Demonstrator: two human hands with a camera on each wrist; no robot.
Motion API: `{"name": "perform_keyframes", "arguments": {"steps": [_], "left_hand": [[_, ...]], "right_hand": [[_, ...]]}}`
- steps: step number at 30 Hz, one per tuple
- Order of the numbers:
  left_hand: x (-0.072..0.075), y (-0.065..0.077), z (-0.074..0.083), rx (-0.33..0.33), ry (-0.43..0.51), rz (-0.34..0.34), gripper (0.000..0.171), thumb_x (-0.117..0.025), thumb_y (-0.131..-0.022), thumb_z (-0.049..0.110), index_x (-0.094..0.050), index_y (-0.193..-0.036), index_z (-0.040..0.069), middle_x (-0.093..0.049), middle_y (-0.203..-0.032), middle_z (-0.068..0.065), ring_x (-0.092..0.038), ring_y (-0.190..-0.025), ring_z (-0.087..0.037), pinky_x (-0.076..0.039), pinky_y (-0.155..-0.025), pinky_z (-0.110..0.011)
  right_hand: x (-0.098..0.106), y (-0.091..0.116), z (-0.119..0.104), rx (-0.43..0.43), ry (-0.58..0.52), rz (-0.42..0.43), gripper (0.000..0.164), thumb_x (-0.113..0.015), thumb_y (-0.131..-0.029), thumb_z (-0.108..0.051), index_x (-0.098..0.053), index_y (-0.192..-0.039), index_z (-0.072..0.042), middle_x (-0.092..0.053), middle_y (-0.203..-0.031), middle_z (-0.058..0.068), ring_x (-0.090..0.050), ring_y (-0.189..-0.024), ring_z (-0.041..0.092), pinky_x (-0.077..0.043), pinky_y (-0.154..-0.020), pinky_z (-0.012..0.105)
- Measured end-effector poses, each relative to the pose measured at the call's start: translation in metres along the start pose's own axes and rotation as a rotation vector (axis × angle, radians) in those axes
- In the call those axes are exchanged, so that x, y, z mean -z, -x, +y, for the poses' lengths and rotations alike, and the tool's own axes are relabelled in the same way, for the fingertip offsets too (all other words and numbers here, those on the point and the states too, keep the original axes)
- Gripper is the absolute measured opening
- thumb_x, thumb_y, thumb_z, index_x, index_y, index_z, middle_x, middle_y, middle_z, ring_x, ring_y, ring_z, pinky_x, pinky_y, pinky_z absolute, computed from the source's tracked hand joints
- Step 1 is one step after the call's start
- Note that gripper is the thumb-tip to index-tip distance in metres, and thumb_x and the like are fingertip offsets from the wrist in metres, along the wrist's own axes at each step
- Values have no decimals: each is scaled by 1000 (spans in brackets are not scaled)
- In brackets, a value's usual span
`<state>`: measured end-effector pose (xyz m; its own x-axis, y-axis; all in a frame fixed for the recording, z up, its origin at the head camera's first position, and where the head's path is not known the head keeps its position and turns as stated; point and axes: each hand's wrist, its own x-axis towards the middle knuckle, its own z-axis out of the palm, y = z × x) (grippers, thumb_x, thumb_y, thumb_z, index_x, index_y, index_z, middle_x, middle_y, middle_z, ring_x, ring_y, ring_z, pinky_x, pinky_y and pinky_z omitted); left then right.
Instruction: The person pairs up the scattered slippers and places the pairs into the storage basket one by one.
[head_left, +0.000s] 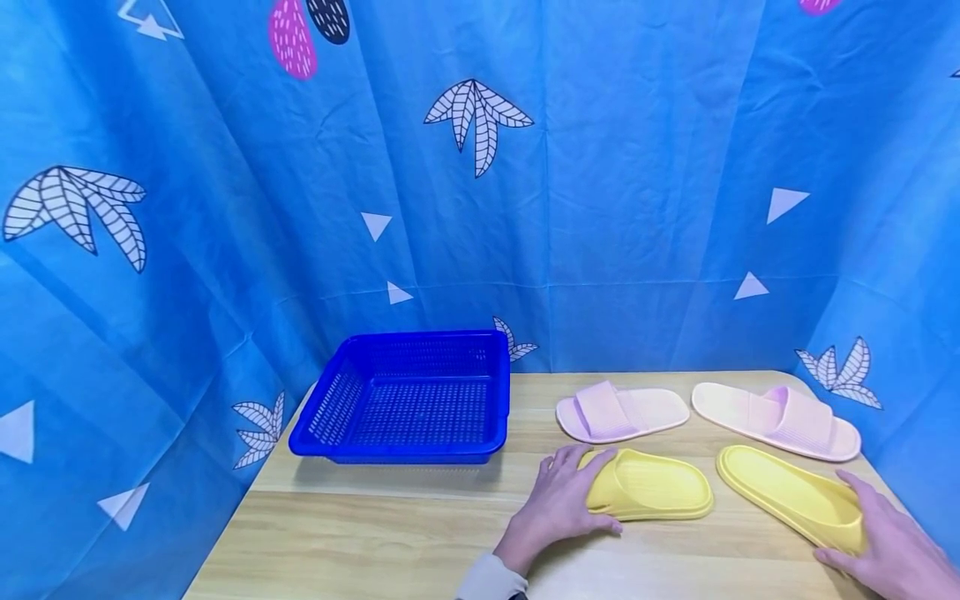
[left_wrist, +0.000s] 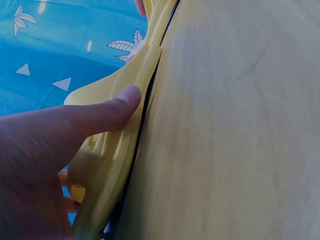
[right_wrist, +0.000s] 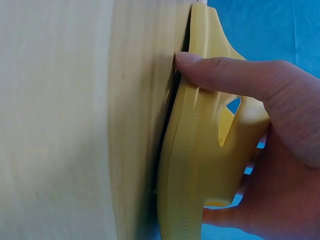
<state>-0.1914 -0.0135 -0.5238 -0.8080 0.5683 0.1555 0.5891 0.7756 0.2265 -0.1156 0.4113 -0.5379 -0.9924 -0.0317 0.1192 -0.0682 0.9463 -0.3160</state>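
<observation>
Two yellow slippers lie on the wooden table, toe ends pointing away from each other. My left hand (head_left: 557, 502) grips the left yellow slipper (head_left: 667, 485) around its toe end. In the left wrist view the thumb presses the side of that slipper's sole, with the other fingers partly hidden behind it. At the far right, my right hand (head_left: 896, 546) holds the right yellow slipper (head_left: 783, 490) by its toe end. The right wrist view has the thumb on this slipper's sole edge (right_wrist: 182, 145) and fingers wrapped over the strap. Both soles sit close over the tabletop.
Behind the yellow pair lie two pink slippers, the left one (head_left: 656, 410) and the right one (head_left: 806, 422). A blue plastic basket (head_left: 420, 450) stands at the back left of the table (head_left: 360, 533). A patterned blue curtain (head_left: 630, 183) surrounds the table's back and sides.
</observation>
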Motion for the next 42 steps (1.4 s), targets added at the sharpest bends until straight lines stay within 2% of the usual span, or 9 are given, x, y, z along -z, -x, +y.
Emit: {"name": "perform_keyframes", "arguments": {"steps": [3, 6, 9, 12, 22, 27, 33, 42], "left_hand": [[0, -1, 0, 2, -1, -3, 105, -78, -72, 74, -35, -159, 37, -46, -153, -1, -44, -136, -23, -43, -103, -46], [-1, -2, 1, 3, -9, -7, 104, -78, -73, 73, -34, -160, 37, -46, -153, -1, -44, -136, -23, -42, -103, -46], [-2, -2, 1, 4, -19, -7, 102, -78, -74, 72, -34, -160, 38, -46, -153, -1, -44, -135, -24, -42, -104, -47], [-4, -2, 0, 4, -25, -9, 101, -78, -75, 71, -32, -160, 39, -45, -153, -1, -44, -135, -24, -42, -104, -46], [-6, -2, -1, -16, -27, 14, 100, -79, -76, 69, -32, -159, 38, -47, -150, 2, -45, -132, -20, -42, -101, -41], [-5, -2, -1, -17, -26, 16, 100, -80, -75, 69, -35, -159, 38, -49, -147, 3, -46, -129, -19, -42, -98, -38], [-4, 0, -2, -23, -30, 32, 101, -81, -72, 69, -38, -158, 38, -50, -145, 4, -47, -125, -17, -42, -94, -34], [8, 1, -3, -36, -51, 68, 102, -85, -67, 69, -43, -155, 37, -52, -144, 1, -48, -122, -18, -41, -89, -34]], "right_hand": [[2, 0, 2, -24, -1, -22, 121, -96, -63, -37, -23, -139, 24, -46, -114, 51, -54, -96, 61, -48, -76, 67], [4, -1, 2, -29, -11, -35, 114, -95, -65, -39, -29, -133, 25, -52, -108, 44, -56, -90, 50, -50, -70, 55], [5, -1, 3, -26, -17, -46, 109, -94, -67, -41, -34, -130, 26, -55, -104, 37, -56, -87, 40, -45, -65, 44], [6, -1, 4, -46, -14, -69, 110, -93, -67, -44, -35, -130, 25, -56, -103, 35, -56, -86, 39, -44, -64, 42], [6, -4, 9, -22, -18, -65, 106, -93, -69, -43, -36, -130, 23, -58, -102, 31, -57, -87, 42, -46, -65, 45], [5, -5, 10, -17, -8, -67, 105, -92, -69, -44, -37, -130, 22, -58, -103, 33, -58, -89, 45, -48, -65, 48], [9, -5, 9, -22, 8, -76, 105, -91, -69, -45, -39, -130, 22, -55, -103, 36, -58, -86, 43, -47, -64, 48], [19, -9, 3, -4, -3, 1, 107, -95, -65, -44, -39, -131, 17, -52, -104, 40, -57, -86, 46, -44, -62, 45]]}}
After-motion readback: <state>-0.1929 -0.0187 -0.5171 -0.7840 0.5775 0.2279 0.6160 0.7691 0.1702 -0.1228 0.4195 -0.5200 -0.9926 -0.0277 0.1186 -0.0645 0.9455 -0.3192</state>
